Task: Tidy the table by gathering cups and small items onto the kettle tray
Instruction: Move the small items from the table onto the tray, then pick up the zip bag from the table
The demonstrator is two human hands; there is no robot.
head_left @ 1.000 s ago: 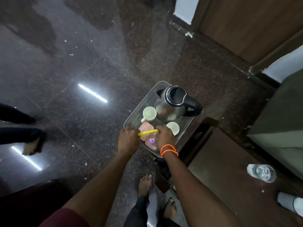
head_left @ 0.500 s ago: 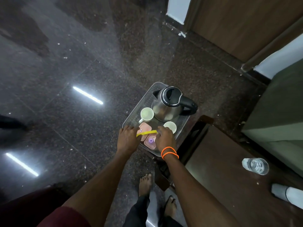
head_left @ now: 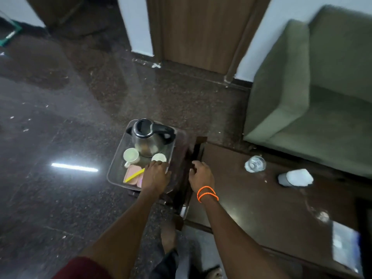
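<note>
A clear tray (head_left: 115, 164) carries a steel kettle (head_left: 148, 138) with a black lid, a white handled cup (head_left: 130, 155), a smaller white cup (head_left: 159, 157), pink packets (head_left: 131, 173) and a yellow strip (head_left: 134, 175) lying across them. My left hand (head_left: 156, 177) lies palm down over the tray's near right part, fingers reaching the small cup and covering some packets. My right hand (head_left: 201, 176), with orange bands on the wrist, is off the tray, fingers loosely bent at the left edge of the dark table (head_left: 261, 200); I see nothing in it.
On the dark table stand a clear glass (head_left: 255, 164) and a white cup (head_left: 296, 178) lying on its side, with a plastic packet (head_left: 344, 244) at the near right. A green armchair (head_left: 314, 87) is behind the table. A wooden door (head_left: 201, 31) is at the back. Glossy dark floor lies to the left.
My right hand left the tray and moved right to the table's edge. My left hand shifted right across the tray over the packets. The view swung up and right.
</note>
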